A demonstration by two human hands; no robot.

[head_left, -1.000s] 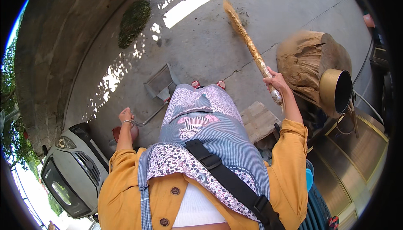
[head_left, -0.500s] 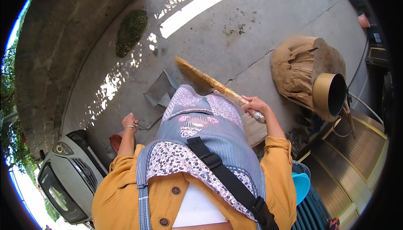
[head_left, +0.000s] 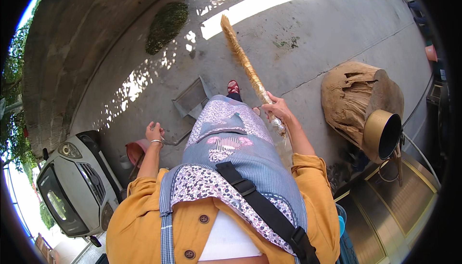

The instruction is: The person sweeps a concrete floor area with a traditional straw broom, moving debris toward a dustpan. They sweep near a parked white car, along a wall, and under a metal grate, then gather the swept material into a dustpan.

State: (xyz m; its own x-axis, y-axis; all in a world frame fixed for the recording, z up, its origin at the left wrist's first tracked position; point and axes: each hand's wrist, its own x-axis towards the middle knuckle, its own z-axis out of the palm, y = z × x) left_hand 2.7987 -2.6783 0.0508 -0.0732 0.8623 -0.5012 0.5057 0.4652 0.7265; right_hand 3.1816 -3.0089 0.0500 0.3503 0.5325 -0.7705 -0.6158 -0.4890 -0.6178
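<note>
My right hand (head_left: pixel 279 109) is closed around the silvery-wrapped handle of a straw broom (head_left: pixel 246 65). The broom slants forward and left, its bristle end near the bright sunlit strip. With my left hand (head_left: pixel 154 132) I grip the bent metal handle of a dustpan (head_left: pixel 193 95), whose grey pan is low to the floor, left of my apron. My red-shod foot (head_left: pixel 233 87) shows between pan and broom. Farther off, a pile of green plant clippings (head_left: pixel 166 27) lies at front left, and small green scraps (head_left: pixel 288 42) are scattered beyond the broom on the right.
A wooden stump (head_left: pixel 349 90) stands at right with a gold-coloured pot (head_left: pixel 378 131) by it. A reddish bucket (head_left: pixel 136 151) is beside my left forearm. Behind it at lower left is a parked white car (head_left: pixel 70 187). A concrete wall (head_left: pixel 79 37) curves along the left.
The broom has swung so that its bristle end points farther forward. My foot has come into view ahead of the apron. The pile and the stump have shifted slightly rightward in the picture.
</note>
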